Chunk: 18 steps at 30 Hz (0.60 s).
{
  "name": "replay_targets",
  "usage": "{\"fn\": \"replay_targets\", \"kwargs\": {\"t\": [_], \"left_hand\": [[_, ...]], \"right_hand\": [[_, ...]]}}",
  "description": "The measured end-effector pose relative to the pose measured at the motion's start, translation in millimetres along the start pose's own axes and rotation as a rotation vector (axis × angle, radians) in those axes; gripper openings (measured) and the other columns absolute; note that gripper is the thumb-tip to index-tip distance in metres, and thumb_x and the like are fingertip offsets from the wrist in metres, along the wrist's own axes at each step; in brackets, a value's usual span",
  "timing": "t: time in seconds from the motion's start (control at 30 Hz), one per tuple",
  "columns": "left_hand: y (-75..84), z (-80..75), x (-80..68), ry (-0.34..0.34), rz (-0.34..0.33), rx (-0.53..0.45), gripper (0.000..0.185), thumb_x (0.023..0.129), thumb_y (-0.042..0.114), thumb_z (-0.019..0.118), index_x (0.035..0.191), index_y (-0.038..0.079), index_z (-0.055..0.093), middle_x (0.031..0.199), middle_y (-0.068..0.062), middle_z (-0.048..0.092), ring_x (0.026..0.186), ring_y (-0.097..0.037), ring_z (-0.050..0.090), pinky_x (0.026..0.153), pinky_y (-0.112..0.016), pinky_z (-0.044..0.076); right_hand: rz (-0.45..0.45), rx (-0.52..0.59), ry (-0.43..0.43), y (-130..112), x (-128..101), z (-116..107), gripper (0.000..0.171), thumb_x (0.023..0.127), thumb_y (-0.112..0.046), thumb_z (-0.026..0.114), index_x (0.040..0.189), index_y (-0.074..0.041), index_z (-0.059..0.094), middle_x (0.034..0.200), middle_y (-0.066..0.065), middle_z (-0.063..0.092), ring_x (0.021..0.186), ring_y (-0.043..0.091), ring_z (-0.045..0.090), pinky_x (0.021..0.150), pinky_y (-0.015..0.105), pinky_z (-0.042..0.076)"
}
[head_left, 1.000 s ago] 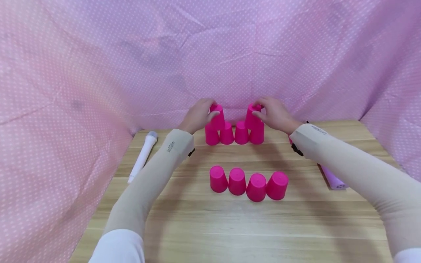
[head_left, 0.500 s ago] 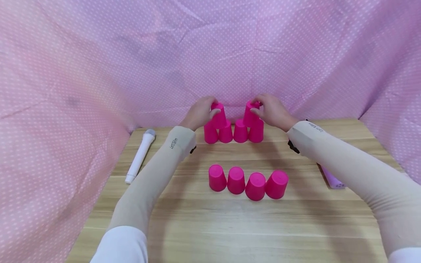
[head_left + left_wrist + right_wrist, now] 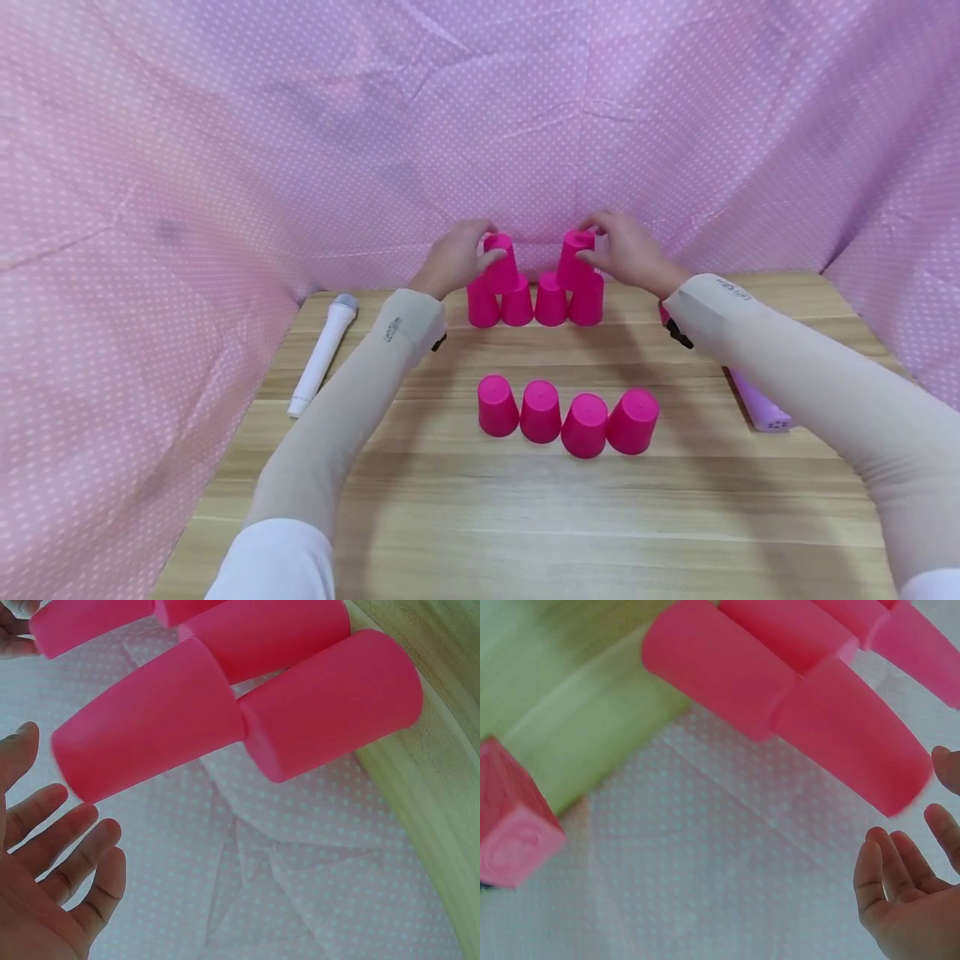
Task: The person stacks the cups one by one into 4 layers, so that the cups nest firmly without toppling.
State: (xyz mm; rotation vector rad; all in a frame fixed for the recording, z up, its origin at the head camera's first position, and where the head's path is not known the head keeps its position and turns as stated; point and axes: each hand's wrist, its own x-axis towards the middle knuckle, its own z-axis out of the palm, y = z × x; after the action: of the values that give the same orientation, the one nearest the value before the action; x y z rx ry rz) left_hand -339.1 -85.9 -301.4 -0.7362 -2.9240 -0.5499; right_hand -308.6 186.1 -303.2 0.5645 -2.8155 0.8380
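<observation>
Several hot-pink cups stand upside down in a back row [image 3: 517, 304]. An upper left cup [image 3: 501, 265] and an upper right cup [image 3: 573, 265] rest on this row, each mostly over a gap between two cups. My left hand [image 3: 456, 260] is at the top of the upper left cup; in the left wrist view its relaxed fingers [image 3: 79, 866] are spread just beside the cup's end. At the upper right cup is my right hand [image 3: 630, 254], its fingers [image 3: 889, 874] loose and close to the cup's end in the right wrist view.
Nearer on the wooden table [image 3: 465, 517] is a second row of upside-down pink cups [image 3: 540, 412]. A white microphone [image 3: 322, 358] lies at left, a purple object [image 3: 757, 407] at right. A red block-shaped object [image 3: 517, 825] sits near the back edge, before a dotted pink curtain [image 3: 480, 125].
The two upper cups have shifted slightly inward over the back row. Both hands stay beside them, with only small movements. The near row has not moved.
</observation>
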Motion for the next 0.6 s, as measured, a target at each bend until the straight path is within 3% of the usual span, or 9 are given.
{"fn": "replay_targets", "kwargs": {"t": [0.13,0.33,0.6], "left_hand": [[-1.7,-9.9,-15.9,0.07,0.076,0.0,0.046,0.091,0.037,0.063,0.128,0.011,0.054,0.128,-0.005,0.052,0.122,-0.023,0.044,0.098,-0.038,0.039],[-1.0,-22.5,-53.2,0.108,0.2,0.027,0.044,0.089,0.035,0.066,0.124,0.009,0.057,0.12,-0.005,0.054,0.112,-0.021,0.049,0.091,-0.035,0.044],[12.5,-17.2,-103.1,0.075,0.449,0.074,0.045,0.083,0.032,0.074,0.117,0.007,0.06,0.111,-0.005,0.06,0.105,-0.02,0.054,0.091,-0.034,0.044]], "right_hand": [[-0.073,-0.023,0.049,-6,-10,-14,0.041,0.082,-0.011,0.074,0.117,-0.001,0.057,0.114,0.019,0.051,0.107,0.037,0.049,0.087,0.051,0.044],[-0.299,-0.076,0.11,-19,-36,-22,0.038,0.077,-0.012,0.078,0.11,-0.001,0.061,0.103,0.013,0.057,0.097,0.032,0.054,0.084,0.048,0.045],[-0.489,-0.085,0.02,-35,-72,3,0.038,0.073,-0.016,0.083,0.104,-0.007,0.064,0.104,0.006,0.058,0.097,0.023,0.056,0.082,0.04,0.048]]}}
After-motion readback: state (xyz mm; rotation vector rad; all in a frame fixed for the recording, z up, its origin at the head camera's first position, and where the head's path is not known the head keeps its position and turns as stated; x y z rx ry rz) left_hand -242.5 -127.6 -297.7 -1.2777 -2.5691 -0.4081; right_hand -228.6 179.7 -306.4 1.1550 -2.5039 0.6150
